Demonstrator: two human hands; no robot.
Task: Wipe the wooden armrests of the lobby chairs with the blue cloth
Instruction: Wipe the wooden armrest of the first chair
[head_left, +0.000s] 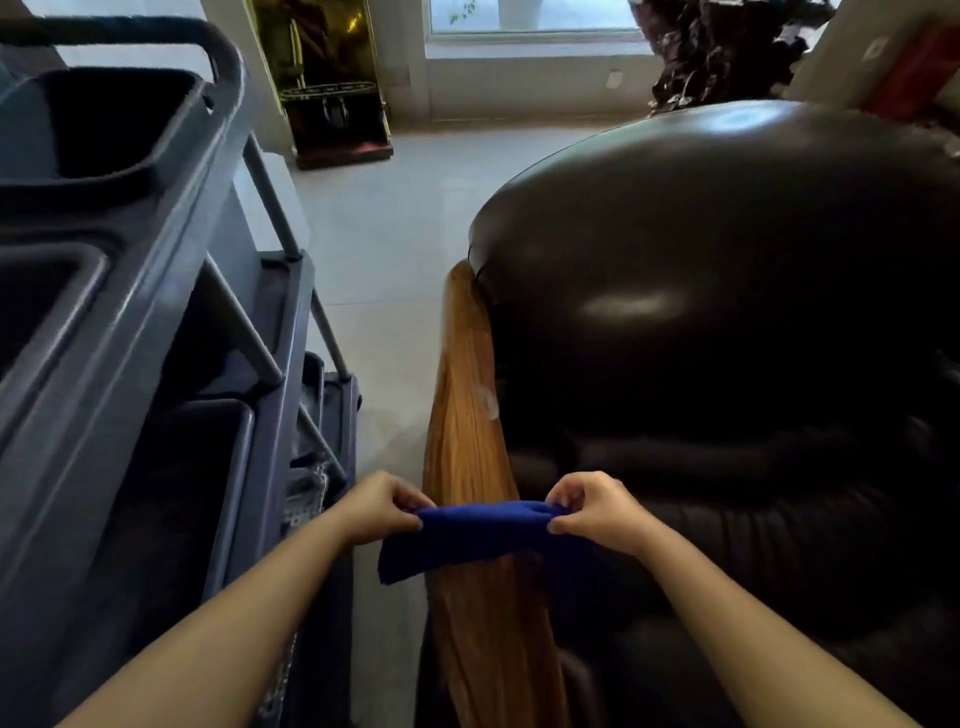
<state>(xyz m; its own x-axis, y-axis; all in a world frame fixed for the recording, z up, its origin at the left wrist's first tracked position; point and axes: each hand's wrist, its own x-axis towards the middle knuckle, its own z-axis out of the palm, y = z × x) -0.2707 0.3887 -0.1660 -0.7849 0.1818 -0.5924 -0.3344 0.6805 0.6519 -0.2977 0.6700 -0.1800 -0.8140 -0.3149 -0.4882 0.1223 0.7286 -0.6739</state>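
Blue cloth (483, 535) pinched taut across armrest (467, 415) at six o'clock, left hand (379, 506) and right hand (597, 512) each gripping an end, likely for wiping.

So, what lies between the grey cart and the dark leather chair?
In the head view, bare pale floor separates the grey cart from the dark leather chair; the wooden armrest edges the chair.

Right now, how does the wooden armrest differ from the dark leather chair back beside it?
The long wooden armrest is narrow, orange-brown and streaked with grain; the dark leather chair back is broad, rounded and near black. The armrest has a pale smudge; the back shows none. Both catch glare.
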